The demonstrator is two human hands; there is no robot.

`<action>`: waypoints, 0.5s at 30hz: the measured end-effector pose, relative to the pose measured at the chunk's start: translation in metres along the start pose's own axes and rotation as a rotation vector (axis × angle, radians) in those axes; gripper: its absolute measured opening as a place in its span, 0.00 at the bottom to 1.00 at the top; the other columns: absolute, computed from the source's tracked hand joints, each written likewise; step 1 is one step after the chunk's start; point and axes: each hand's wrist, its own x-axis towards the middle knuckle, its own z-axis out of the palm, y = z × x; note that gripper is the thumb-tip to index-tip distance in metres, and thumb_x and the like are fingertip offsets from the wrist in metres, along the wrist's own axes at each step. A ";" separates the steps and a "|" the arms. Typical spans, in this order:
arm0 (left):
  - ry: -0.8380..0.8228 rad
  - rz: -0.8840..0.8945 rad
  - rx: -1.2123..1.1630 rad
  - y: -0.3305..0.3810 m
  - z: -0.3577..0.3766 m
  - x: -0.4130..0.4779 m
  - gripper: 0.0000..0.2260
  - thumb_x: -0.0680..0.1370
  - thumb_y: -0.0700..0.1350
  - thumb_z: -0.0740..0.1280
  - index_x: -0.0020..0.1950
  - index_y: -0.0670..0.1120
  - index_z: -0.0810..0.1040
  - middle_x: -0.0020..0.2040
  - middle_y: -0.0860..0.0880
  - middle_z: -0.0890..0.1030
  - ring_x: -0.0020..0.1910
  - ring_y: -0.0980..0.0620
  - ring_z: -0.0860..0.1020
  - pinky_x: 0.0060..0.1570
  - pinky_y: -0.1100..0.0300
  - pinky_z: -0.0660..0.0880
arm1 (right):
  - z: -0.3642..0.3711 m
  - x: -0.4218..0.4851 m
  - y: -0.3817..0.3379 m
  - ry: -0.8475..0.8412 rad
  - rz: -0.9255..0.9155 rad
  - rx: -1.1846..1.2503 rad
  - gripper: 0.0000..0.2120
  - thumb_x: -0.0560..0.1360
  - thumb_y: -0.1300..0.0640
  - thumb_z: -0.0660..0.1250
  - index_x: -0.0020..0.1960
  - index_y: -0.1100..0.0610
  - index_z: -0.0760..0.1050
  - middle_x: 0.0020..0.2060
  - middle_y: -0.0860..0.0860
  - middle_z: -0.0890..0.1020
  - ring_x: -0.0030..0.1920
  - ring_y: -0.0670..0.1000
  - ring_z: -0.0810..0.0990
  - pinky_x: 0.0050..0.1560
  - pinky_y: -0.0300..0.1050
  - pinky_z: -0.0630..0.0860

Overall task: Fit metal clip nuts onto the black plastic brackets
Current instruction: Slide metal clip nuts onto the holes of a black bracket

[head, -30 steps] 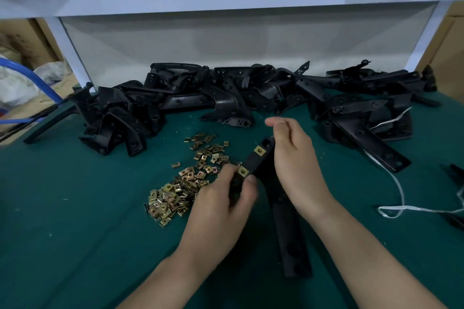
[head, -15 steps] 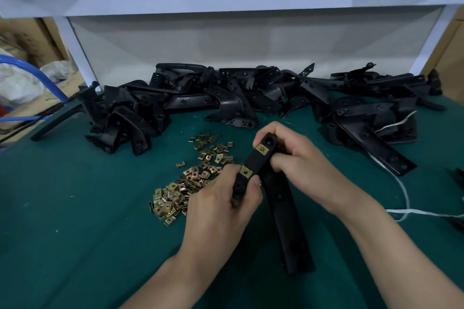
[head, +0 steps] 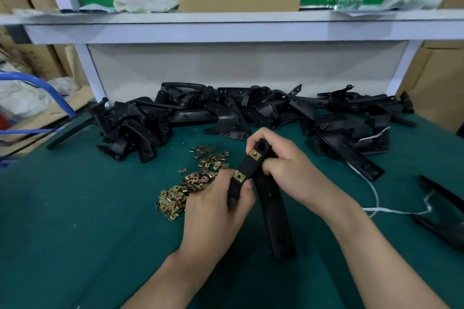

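A black plastic bracket (head: pixel 247 167) is held tilted above the green table between both hands. Two brass clip nuts sit on it: one (head: pixel 255 154) near its upper end, one (head: pixel 239 177) lower down. My left hand (head: pixel 218 211) grips the bracket's lower end, thumb beside the lower nut. My right hand (head: pixel 283 165) grips the upper end, fingers curled round it. Another long black bracket (head: pixel 275 216) lies flat on the table under the hands. A heap of loose clip nuts (head: pixel 193 183) lies just left of my left hand.
A long pile of black brackets (head: pixel 226 113) runs across the back of the green table (head: pixel 75 221). A white cord (head: pixel 376 198) and more black parts (head: pixel 442 208) lie right. Above, a white shelf (head: pixel 226 30) carries a cardboard box, cloth and water bottle.
My right hand has closed round the bracket's upper end. The bracket has been raised slightly, and the camera has tilted up, showing the shelf.
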 end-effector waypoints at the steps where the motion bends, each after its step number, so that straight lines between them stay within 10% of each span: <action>1: -0.004 -0.004 0.001 0.004 -0.004 -0.002 0.07 0.79 0.56 0.60 0.47 0.53 0.69 0.26 0.56 0.69 0.24 0.52 0.69 0.21 0.58 0.67 | 0.001 -0.005 -0.005 0.013 -0.006 -0.001 0.19 0.69 0.70 0.56 0.47 0.47 0.73 0.34 0.41 0.75 0.35 0.44 0.72 0.36 0.36 0.71; 5: -0.013 0.015 -0.018 0.025 -0.015 -0.014 0.08 0.79 0.56 0.60 0.46 0.54 0.67 0.25 0.55 0.70 0.24 0.51 0.71 0.20 0.60 0.64 | 0.001 -0.025 -0.022 0.031 -0.004 0.008 0.20 0.69 0.69 0.54 0.47 0.47 0.74 0.38 0.55 0.78 0.39 0.66 0.78 0.39 0.63 0.75; 15: -0.192 0.114 -0.131 0.101 -0.021 -0.040 0.14 0.78 0.64 0.53 0.46 0.55 0.70 0.25 0.55 0.68 0.27 0.51 0.73 0.26 0.59 0.66 | -0.038 -0.115 -0.047 0.226 0.102 0.045 0.17 0.60 0.65 0.55 0.41 0.48 0.74 0.38 0.51 0.76 0.37 0.45 0.71 0.36 0.38 0.67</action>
